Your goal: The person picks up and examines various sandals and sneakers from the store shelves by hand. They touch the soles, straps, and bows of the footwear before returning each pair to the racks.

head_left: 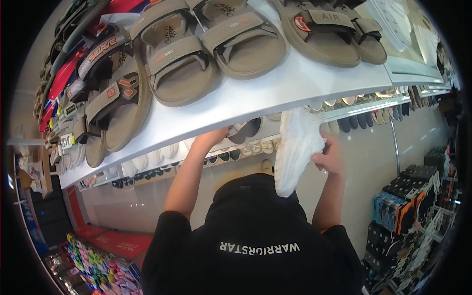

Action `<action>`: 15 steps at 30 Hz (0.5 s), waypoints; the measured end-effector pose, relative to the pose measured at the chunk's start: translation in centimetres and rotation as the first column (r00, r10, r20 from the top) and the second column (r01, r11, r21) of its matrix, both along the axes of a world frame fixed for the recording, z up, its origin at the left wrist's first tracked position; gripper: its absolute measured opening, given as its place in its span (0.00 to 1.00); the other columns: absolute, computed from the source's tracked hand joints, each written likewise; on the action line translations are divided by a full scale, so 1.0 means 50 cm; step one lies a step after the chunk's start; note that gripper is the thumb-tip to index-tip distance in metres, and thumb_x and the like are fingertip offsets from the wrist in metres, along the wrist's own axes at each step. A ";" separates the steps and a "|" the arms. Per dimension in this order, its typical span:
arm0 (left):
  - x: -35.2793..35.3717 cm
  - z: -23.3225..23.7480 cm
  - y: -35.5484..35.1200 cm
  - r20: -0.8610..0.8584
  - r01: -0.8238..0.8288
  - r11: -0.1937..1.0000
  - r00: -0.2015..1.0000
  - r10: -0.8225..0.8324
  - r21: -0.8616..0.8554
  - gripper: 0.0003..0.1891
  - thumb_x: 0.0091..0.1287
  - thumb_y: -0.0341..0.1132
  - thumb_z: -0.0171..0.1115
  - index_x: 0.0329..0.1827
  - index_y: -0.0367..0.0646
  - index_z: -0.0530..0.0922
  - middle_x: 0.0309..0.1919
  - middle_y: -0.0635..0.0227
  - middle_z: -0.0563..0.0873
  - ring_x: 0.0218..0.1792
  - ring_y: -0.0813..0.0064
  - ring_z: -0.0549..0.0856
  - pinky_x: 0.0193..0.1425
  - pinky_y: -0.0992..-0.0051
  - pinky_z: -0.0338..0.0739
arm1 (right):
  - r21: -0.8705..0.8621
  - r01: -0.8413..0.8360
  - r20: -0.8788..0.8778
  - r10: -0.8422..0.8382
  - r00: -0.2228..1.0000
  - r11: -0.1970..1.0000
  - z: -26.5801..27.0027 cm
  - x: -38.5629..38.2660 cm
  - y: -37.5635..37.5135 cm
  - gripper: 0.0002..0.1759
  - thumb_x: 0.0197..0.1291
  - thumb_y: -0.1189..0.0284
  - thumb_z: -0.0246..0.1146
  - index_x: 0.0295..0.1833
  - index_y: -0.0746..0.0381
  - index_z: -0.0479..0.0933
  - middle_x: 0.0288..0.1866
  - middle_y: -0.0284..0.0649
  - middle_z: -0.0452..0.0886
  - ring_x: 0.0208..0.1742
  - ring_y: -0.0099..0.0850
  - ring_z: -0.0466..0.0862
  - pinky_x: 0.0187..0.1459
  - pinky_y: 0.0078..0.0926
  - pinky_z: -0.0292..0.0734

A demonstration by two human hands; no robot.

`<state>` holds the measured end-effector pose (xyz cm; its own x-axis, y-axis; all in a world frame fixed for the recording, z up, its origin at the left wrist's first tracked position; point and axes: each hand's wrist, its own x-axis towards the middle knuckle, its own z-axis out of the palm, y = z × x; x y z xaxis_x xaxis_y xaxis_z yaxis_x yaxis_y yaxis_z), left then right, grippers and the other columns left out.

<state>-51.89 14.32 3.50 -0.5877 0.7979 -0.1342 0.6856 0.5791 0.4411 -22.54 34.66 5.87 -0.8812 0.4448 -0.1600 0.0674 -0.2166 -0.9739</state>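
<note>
A white sneaker [294, 150] is held upright in my right hand [330, 155], toe end down, its thick wavy sole side facing left. My right fingers close on the shoe's right side, and the thumb presses in below them. My left hand [216, 136] reaches up under the front edge of the white shelf [236, 105]. Its fingers are hidden behind that edge, close beside a dark grey shoe [246, 130].
Brown strapped sandals [184, 73] line the shelf top above my hands. Lower racks behind carry rows of shoes [152, 158]. Stacked patterned boxes [410, 182] stand at right. Colourful footwear [105, 270] fills a display at lower left, near a red box [115, 246].
</note>
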 end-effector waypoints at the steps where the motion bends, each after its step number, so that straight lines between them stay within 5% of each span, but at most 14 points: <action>1: 0.006 0.023 -0.037 0.101 -0.083 0.993 0.992 0.075 0.079 0.15 0.75 0.36 0.57 0.58 0.35 0.78 0.49 0.50 0.86 0.52 0.52 0.84 0.58 0.61 0.77 | -0.094 0.000 -0.099 -0.009 0.995 0.996 -0.008 0.004 0.020 0.38 0.45 0.69 0.79 0.62 0.73 0.76 0.30 0.35 0.83 0.16 0.16 0.74 0.14 0.15 0.65; 4: 0.022 0.087 -0.138 0.499 -0.378 0.897 0.837 0.226 0.227 0.12 0.75 0.31 0.59 0.56 0.33 0.79 0.45 0.63 0.87 0.47 0.71 0.84 0.56 0.71 0.77 | -0.132 -0.094 -0.176 0.070 0.982 0.987 -0.027 -0.023 0.060 0.33 0.48 0.72 0.74 0.62 0.72 0.77 0.29 0.34 0.82 0.15 0.16 0.72 0.14 0.15 0.63; 5: 0.025 0.084 -0.173 0.492 -0.396 0.888 0.836 0.244 0.233 0.12 0.75 0.31 0.59 0.56 0.33 0.79 0.45 0.63 0.87 0.47 0.71 0.84 0.56 0.71 0.77 | -0.155 -0.119 -0.186 0.090 0.979 0.981 -0.030 -0.040 0.069 0.31 0.50 0.73 0.71 0.61 0.72 0.77 0.29 0.34 0.81 0.15 0.16 0.72 0.14 0.15 0.63; 7: 0.031 0.066 -0.247 0.747 -0.555 0.738 0.657 0.107 0.383 0.11 0.74 0.29 0.58 0.55 0.35 0.79 0.43 0.72 0.85 0.45 0.83 0.80 0.49 0.77 0.74 | -0.130 -0.137 -0.075 0.128 0.989 0.982 -0.008 -0.102 0.057 0.29 0.51 0.70 0.72 0.59 0.71 0.77 0.28 0.34 0.81 0.15 0.16 0.71 0.14 0.15 0.62; 12: 0.101 0.086 -0.350 0.789 -0.714 0.594 0.579 0.205 0.370 0.10 0.75 0.31 0.59 0.54 0.36 0.79 0.45 0.74 0.84 0.46 0.83 0.80 0.54 0.76 0.74 | 0.046 -0.299 0.147 0.290 0.946 0.953 -0.012 -0.285 0.010 0.25 0.55 0.62 0.75 0.53 0.68 0.80 0.27 0.33 0.78 0.16 0.17 0.70 0.17 0.16 0.64; 14: 0.130 0.095 -0.373 0.773 -0.748 0.559 0.573 0.272 0.358 0.08 0.77 0.34 0.59 0.51 0.38 0.80 0.44 0.74 0.84 0.46 0.84 0.80 0.56 0.77 0.73 | 0.153 -0.544 0.434 0.438 0.787 0.825 -0.017 -0.361 -0.007 0.26 0.55 0.55 0.76 0.49 0.64 0.81 0.29 0.32 0.80 0.19 0.18 0.72 0.20 0.18 0.69; 15: 0.141 0.099 -0.384 0.773 -0.760 0.541 0.568 0.282 0.360 0.08 0.77 0.34 0.59 0.51 0.38 0.80 0.44 0.74 0.84 0.46 0.84 0.80 0.56 0.77 0.73 | 0.157 -0.562 0.434 0.455 0.778 0.812 -0.028 -0.391 -0.015 0.26 0.55 0.55 0.76 0.49 0.64 0.81 0.29 0.32 0.80 0.19 0.18 0.72 0.20 0.18 0.69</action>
<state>-44.85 -4.90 8.48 -0.8973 0.3724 -0.2369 -0.1903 0.1578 0.9690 -42.06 33.94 4.46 -0.8903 0.0192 -0.4550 0.4485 0.2110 -0.8685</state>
